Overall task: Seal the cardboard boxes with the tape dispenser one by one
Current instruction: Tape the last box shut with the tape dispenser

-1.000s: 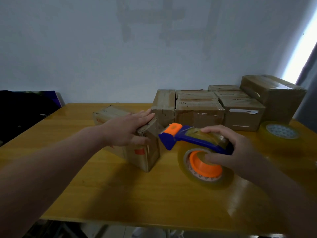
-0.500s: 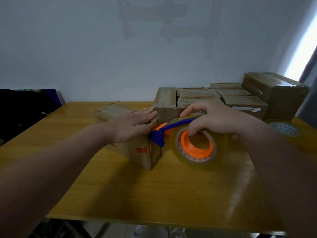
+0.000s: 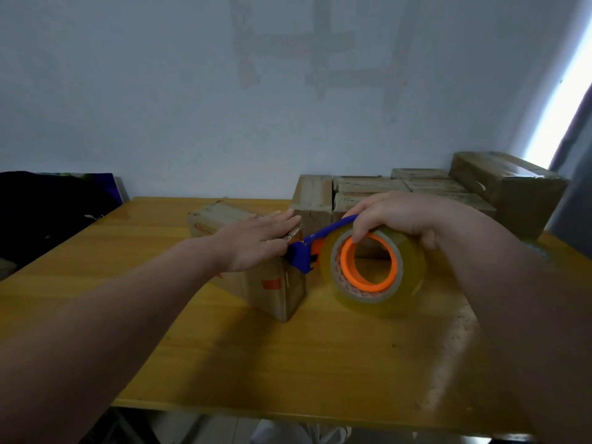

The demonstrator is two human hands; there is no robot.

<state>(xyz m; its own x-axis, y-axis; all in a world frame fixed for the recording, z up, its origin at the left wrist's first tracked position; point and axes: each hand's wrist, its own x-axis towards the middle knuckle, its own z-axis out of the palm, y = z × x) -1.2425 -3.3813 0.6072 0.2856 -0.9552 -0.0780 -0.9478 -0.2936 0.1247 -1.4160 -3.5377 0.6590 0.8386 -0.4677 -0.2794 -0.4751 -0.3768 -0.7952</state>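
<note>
A small cardboard box (image 3: 272,293) lies on the yellow wooden table (image 3: 288,363), just left of centre. My left hand (image 3: 259,240) rests flat on its top, fingers straight, pressing the flaps down. My right hand (image 3: 397,216) grips the tape dispenser (image 3: 362,261) from above, fingers curled over its blue frame and the roll. The dispenser has an orange core and a thick clear tape roll. Its blue front end touches the box's right top edge, right beside my left fingertips.
Several taped cardboard boxes (image 3: 368,190) stand packed together at the back right of the table, with a larger box (image 3: 512,190) at the far right. A dark object (image 3: 48,213) sits beyond the left table edge. The wall is close behind.
My right hand has lifted the dispenser off the table and brought it left, up to the box's right top edge. My left hand stays flat on the box top.
</note>
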